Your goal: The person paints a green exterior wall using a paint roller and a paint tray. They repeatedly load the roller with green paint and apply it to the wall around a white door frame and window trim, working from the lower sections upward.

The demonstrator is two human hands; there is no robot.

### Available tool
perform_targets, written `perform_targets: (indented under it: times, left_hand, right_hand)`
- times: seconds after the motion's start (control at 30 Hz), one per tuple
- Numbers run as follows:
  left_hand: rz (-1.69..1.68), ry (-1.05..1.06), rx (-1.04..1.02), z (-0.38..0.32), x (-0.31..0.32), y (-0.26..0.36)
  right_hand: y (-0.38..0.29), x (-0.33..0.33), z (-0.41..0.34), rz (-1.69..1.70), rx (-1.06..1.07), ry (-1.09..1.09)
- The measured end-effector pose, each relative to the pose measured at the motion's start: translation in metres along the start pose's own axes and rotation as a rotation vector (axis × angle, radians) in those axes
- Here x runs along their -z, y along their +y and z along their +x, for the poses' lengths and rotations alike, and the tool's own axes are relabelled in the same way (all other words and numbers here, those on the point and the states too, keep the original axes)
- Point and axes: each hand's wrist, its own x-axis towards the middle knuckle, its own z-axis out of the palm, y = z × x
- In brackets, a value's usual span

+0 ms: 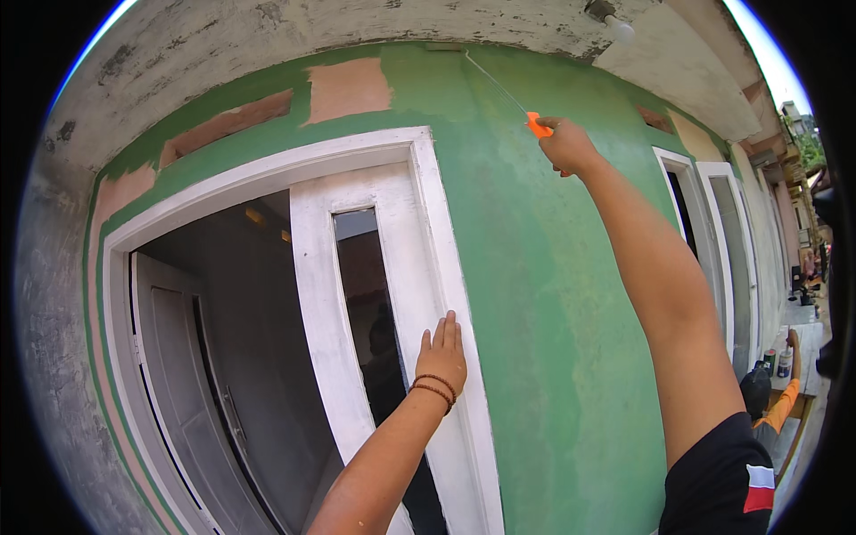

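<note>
My right hand (567, 148) is raised and grips the orange handle of a paint roller (498, 85). The thin metal rod slants up to the left, where the roller head (445, 47) lies against the top of the green wall (562, 267), just under the ceiling. My left hand (442, 361), with a beaded bracelet around the wrist, lies flat on a white wooden door panel (401, 194) beside its narrow glass pane. Its fingers point upward and hold nothing. White trim forms the door frame (461, 294) to the right of that hand.
Unpainted pinkish patches (351, 88) show above the door. A second, grey door leaf (177, 334) stands ajar at left. A light bulb (620, 31) hangs from the ceiling. At right are an open white window (725, 247), cans (784, 362) on a table and a person in an orange sleeve (779, 408).
</note>
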Motion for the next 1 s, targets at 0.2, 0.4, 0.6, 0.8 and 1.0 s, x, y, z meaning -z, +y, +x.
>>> perform_targets:
  times: [0.2,0.4,0.6,0.8,1.0]
  left_hand:
    - [0.011,-0.002,-0.013,0.0,0.001,0.001]
    - [0.005,-0.009,0.011,-0.001,0.005,0.004]
    - [-0.001,0.01,-0.01,0.002,0.0,0.001]
    - [-0.007,0.004,-0.009,0.004,-0.005,0.002]
    - [-0.025,0.006,0.0,0.004,-0.005,0.003]
  right_hand:
    - [0.065,-0.001,-0.102,-0.05,0.124,0.035]
    - [0.133,-0.02,-0.235,0.044,0.284,0.127]
    - [0.161,-0.014,-0.291,0.054,0.298,0.148]
    - [0.152,-0.011,-0.245,0.036,0.415,0.155]
    - [0.086,-0.012,-0.155,0.015,0.362,0.073]
